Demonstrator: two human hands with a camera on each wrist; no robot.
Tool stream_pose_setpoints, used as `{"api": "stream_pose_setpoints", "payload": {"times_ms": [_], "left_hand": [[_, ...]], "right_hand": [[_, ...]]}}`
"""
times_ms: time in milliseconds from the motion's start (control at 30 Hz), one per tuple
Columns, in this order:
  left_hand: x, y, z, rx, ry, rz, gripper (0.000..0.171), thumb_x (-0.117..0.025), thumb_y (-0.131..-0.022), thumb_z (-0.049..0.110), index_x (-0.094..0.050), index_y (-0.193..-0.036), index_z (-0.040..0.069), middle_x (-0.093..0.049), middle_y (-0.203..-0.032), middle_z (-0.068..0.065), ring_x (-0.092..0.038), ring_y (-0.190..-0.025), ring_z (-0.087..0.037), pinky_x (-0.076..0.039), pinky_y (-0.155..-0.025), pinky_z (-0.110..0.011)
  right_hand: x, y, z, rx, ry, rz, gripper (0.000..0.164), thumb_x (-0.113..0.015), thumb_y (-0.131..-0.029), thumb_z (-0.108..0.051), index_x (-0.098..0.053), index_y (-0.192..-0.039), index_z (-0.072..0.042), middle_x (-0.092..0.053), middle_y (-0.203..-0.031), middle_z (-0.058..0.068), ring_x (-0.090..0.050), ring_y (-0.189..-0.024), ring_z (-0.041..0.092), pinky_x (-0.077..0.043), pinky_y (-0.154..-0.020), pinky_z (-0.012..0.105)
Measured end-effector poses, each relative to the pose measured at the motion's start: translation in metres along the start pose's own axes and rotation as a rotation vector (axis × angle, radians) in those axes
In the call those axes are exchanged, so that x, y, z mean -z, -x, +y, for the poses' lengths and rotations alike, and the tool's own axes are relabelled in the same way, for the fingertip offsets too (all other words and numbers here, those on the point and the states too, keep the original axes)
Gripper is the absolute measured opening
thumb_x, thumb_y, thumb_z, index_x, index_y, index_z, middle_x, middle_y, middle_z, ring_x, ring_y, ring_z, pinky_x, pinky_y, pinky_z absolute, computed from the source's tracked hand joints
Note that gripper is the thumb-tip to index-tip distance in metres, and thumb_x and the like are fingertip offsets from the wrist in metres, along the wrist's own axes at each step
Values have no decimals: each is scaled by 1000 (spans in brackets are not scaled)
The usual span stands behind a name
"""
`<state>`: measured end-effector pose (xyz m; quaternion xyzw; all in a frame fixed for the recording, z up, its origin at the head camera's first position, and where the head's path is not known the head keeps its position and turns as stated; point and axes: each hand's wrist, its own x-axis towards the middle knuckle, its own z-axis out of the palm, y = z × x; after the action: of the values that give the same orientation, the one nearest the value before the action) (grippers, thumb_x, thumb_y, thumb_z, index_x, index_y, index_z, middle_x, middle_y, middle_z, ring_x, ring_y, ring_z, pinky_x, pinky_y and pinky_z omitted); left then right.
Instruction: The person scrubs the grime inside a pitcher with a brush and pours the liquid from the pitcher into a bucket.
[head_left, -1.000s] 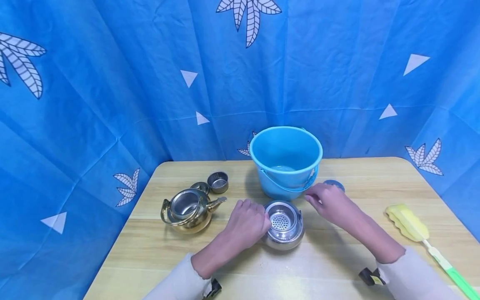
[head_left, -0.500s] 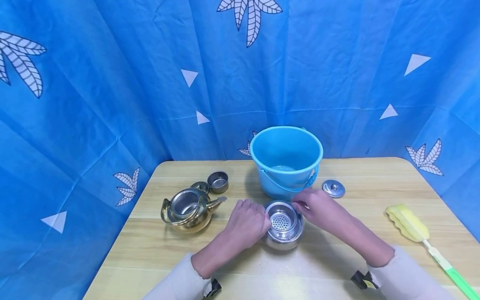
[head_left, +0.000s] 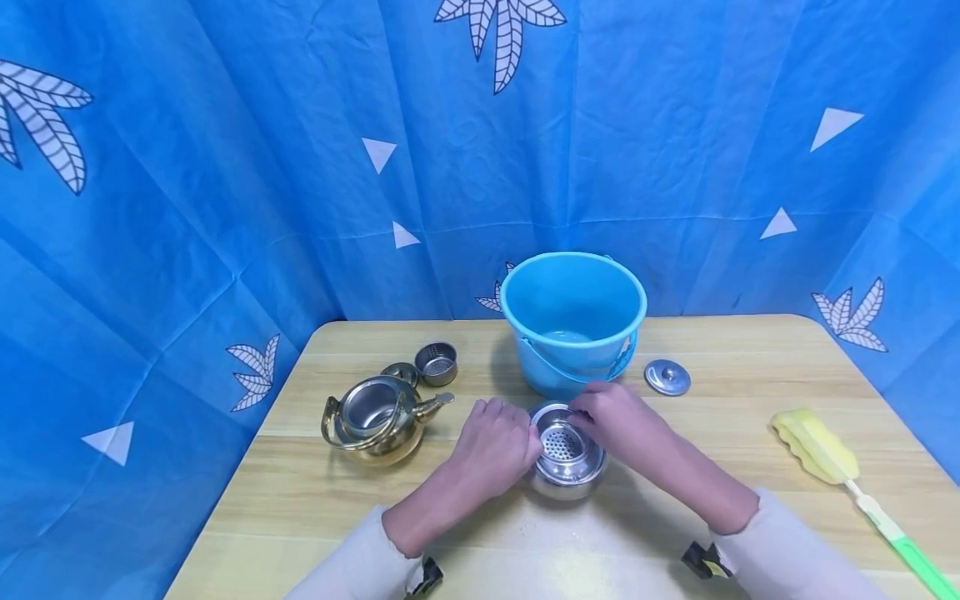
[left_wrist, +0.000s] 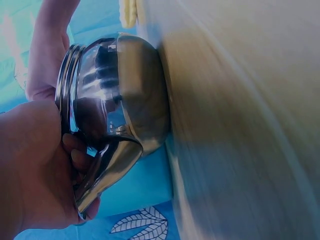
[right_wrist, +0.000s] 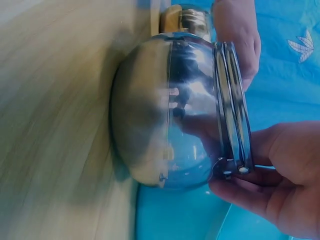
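A silver metal teapot [head_left: 567, 485] stands upright on the wooden table with a perforated strainer basket [head_left: 561, 444] in its mouth. My left hand [head_left: 493, 446] grips its spout [left_wrist: 111, 165], fingers curled behind it in the left wrist view. At the rim on the other side, my right hand [head_left: 618, 421] pinches with the thumb at the rim's top and the fingers by the handle's hinge [right_wrist: 225, 169]. The carrying handle lies folded down around the rim. A silver lid [head_left: 667, 377] with a small knob lies to the right.
Behind the teapot stands a blue bucket [head_left: 573, 367]. To the left are a gold teapot [head_left: 386, 437], its lid [head_left: 401, 372] and another strainer [head_left: 437, 364]. A yellow sponge brush [head_left: 816, 446] with a green handle lies at the right. Blue curtain [head_left: 637, 125] hangs behind the table.
My right hand has moved left from beside the silver lid to the teapot's rim, uncovering the lid. The left hand has stayed on the spout.
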<state>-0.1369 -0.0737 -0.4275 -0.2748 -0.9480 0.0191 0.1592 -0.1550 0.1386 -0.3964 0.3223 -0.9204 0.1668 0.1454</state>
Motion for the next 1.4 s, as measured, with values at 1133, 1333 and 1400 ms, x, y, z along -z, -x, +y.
{"api": "stream_pose_setpoints", "payload": {"times_ms": [1133, 1333, 1400], "left_hand": [[1, -1, 1, 44, 57, -50, 35, -34, -98, 33, -45, -68, 19, -43, -66, 5, -39, -68, -15, -32, -67, -27], [2, -1, 1, 46, 60, -53, 35, -34, -98, 34, -46, -70, 18, -44, -67, 5, -39, -68, -15, -32, -67, -27], [2, -1, 1, 48, 64, -51, 35, -35, -99, 34, -47, -70, 18, -45, -67, 5, -40, -68, -15, -32, -67, -27]], "right_hand": [[-7, -6, -8, 61, 213, 11, 16, -73, -74, 6, -69, -70, -9, -59, -61, -2, -51, -55, 6, -43, -50, 14], [-6, -8, -8, 21, 174, 1, 17, -69, -76, 6, -65, -68, -9, -56, -59, -2, -47, -52, 5, -40, -48, 14], [-5, -9, -8, 17, 171, -2, 17, -68, -75, 6, -65, -68, -9, -57, -59, -2, -48, -52, 6, -41, -48, 15]]}}
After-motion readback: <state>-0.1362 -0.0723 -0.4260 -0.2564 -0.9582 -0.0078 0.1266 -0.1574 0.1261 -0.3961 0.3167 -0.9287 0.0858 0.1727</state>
